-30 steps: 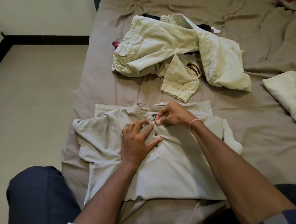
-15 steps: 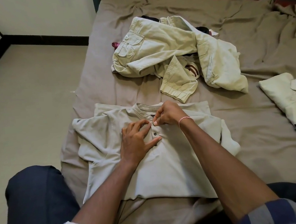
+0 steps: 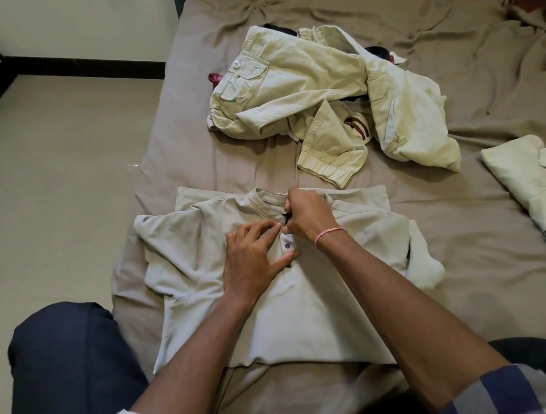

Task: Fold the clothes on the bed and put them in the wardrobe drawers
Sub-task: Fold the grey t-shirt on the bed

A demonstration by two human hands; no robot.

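The henley shirt (image 3: 292, 321) lies front up on the bed (image 3: 469, 254). The left hand (image 3: 257, 261) presses it with spread fingers (image 3: 257, 231). The right hand (image 3: 306, 217) pinches the placket (image 3: 285, 275) at its top. Buttoning seems to be in hand, and folding the sleeves inward should come next.

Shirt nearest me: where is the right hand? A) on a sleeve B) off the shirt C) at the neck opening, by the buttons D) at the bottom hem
C: the right hand pinches the shirt at its neck opening, with the left hand resting beside it.
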